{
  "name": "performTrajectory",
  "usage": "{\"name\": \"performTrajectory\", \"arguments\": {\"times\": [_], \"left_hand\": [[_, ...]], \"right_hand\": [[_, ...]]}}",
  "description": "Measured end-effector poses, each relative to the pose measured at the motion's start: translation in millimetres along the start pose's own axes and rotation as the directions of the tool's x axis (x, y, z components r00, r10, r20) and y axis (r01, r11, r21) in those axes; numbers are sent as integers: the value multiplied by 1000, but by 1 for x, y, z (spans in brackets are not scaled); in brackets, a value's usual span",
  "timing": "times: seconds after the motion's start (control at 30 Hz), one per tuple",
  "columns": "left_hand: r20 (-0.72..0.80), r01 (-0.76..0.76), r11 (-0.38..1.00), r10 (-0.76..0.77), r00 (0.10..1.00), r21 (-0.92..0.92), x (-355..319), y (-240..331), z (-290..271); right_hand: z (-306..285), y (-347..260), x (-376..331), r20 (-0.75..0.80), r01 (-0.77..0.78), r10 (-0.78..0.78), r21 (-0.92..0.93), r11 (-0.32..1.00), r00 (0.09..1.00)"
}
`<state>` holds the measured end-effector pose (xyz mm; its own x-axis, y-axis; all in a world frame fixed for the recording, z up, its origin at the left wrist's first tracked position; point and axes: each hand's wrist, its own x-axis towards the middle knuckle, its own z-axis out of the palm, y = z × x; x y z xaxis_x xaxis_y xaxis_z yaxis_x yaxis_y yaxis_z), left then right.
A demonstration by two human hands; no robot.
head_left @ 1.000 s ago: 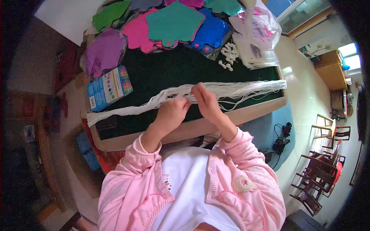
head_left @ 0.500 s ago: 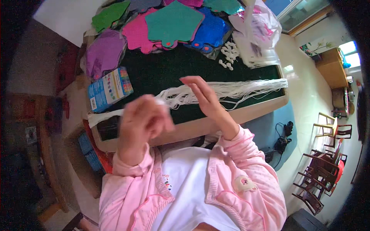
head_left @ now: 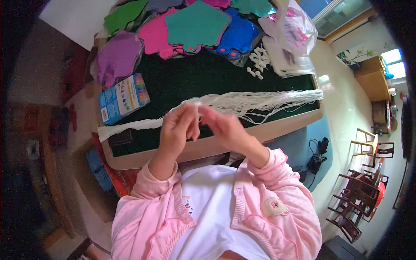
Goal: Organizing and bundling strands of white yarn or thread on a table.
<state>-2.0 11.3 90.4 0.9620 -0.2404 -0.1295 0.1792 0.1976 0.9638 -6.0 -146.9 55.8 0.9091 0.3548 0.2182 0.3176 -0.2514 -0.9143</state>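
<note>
Left hand and right hand are close together, fingers bent, any grip impossible to tell, by the white string, seemingly laid full length along the table but loose mid-bundle.

White string bundle here, lots of thin strands, strung L to R across dk green tabletop; L end bunched tight, mid-R fanned loose w/ stray loops, R end gathered at rim.
</note>
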Motion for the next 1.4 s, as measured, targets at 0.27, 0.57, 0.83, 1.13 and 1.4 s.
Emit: {"name": "performTrajectory", "arguments": {"times": [0.27,0.57,0.83,1.13,1.4], "left_hand": [[285,125,984,-157,946,128,-6,-7,-13],[448,205,978,-167,879,-37,-5,2,-13],[293,19,940,-125,948,339,1,-10,-8],[272,-112,858,-34,962,502,0,2,-14],[443,-93,906,-110,890,412,-1,0,-22]], "right_hand": [[-6,15,5,-71,94,-102,-116,989,992],[-16,10,4,-67,138,-149,-155,978,987],[-12,19,5,-97,198,-220,-200,960,971],[-15,15,8,-94,262,-290,-236,936,952],[-16,13,7,-82,297,-334,-300,907,939]]}}
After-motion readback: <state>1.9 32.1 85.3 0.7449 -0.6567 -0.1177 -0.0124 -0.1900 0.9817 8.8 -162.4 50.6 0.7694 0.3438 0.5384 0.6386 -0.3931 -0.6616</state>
